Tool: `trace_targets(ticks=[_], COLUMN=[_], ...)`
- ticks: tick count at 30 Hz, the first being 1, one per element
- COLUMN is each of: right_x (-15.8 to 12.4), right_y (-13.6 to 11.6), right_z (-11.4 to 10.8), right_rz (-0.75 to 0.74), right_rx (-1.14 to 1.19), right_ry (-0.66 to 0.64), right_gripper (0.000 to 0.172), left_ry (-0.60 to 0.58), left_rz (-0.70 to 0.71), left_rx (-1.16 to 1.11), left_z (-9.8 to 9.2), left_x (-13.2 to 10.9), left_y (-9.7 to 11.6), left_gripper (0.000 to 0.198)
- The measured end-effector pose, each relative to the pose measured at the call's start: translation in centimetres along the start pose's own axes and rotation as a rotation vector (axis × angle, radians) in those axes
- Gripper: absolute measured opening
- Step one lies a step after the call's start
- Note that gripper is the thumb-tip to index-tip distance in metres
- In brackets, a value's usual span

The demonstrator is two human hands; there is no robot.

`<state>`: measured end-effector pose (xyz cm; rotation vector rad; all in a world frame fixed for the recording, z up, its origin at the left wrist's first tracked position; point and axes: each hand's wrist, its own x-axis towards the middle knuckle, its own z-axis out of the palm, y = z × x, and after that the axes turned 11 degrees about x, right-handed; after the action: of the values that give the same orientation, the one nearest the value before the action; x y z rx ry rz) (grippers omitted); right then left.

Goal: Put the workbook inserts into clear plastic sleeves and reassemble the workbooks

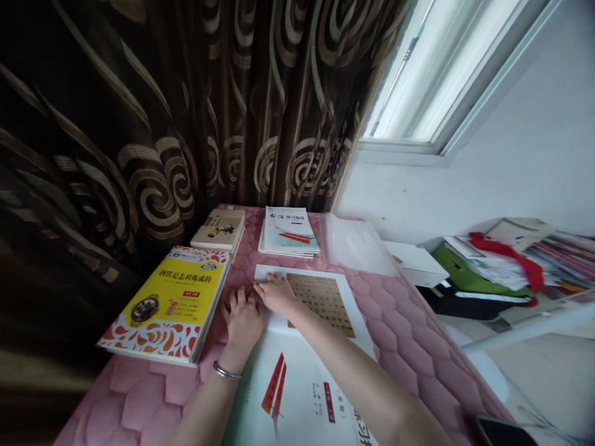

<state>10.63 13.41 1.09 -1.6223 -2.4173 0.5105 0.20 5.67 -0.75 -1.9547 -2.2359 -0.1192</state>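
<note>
Hands flat and open, gripping nothing: left hand (242, 319) at the left edge of the grid sheet (325, 300), right hand (277, 291) on its upper-left corner. The sheet lies mid-desk, overlapping a white booklet (302, 390). Even palm pressure would likely best stop slipping on the quilted desk (404, 334). A yellow book (170, 303) crowds the left; open room lies right, toward the plastic sleeve (356, 244).

Lit by daylight from window (418, 68), far up and right of fingers (267, 286). Blown out white there. Dim, murky left of and above fingers, along curtain (139, 124). Faint soft shadow just under fingers. Sharp near fingers; smeared, stretched toward corners, worst below right. Tilted, bowed at edges.
</note>
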Motion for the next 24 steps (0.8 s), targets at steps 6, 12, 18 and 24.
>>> trace_targets(ticks=[6,12,18,24], right_x=[1.1,3.6,-1.9,-9.1], right_y=[0.5,-0.1,1.3,9.2], right_z=[-0.6,-0.3,0.3,-3.4], right_rz=[0.033,0.100,0.071,0.330], right_rx=[0.011,0.010,0.013,-0.021], right_ry=[0.028,0.065,0.049,0.116], right_gripper=[0.045,0.045,0.043,0.052], left_ry=[0.008,0.005,0.039,0.064], left_rz=[-0.005,-0.009,0.000,0.006], left_rx=[-0.010,-0.008,0.011,0.039], left_z=[0.0,-0.2,0.1,0.5], left_x=[0.1,0.0,0.1,0.2], left_y=[0.0,-0.1,0.0,-0.4], left_gripper=[0.044,0.046,0.045,0.046])
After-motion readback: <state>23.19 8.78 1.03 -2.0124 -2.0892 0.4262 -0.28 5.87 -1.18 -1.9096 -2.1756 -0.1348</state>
